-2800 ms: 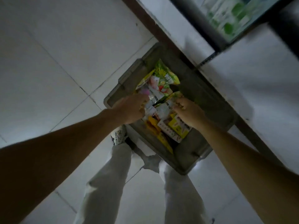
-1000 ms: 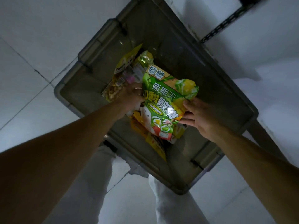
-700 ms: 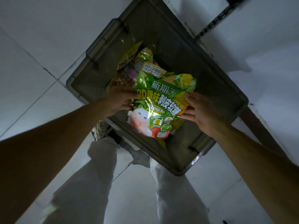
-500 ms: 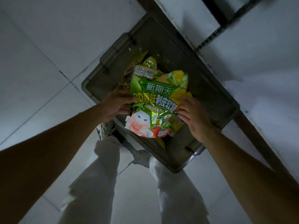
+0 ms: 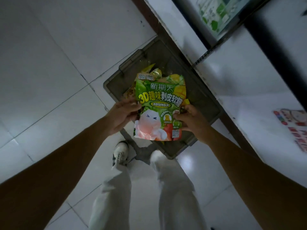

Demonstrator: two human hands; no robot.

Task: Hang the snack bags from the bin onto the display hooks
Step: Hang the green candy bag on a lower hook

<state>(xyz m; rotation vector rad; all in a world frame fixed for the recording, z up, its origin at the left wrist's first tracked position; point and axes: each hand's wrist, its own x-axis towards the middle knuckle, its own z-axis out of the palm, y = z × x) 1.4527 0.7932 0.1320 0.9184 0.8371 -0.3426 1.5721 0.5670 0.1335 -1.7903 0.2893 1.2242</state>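
Note:
I hold a green snack bag (image 5: 159, 103) with yellow lettering and a white cartoon animal, lifted above the grey bin (image 5: 204, 100) on the floor. My left hand (image 5: 123, 114) grips its left edge and my right hand (image 5: 189, 119) grips its right edge. More snack bags (image 5: 154, 72) lie in the bin behind it, mostly hidden. No display hooks are visible.
A white shelf unit (image 5: 249, 80) with a dark slotted upright (image 5: 203, 56) runs along the right. A red-printed packet (image 5: 294, 125) lies on the shelf at far right; green packets (image 5: 214, 15) sit higher up. My legs and a shoe (image 5: 120, 153) stand by the bin's near edge on white floor tiles.
Both hands dug in the bin, then lifted the green bag out and up toward me. The view pulled back, so the bin looks smaller and the shelf shows.

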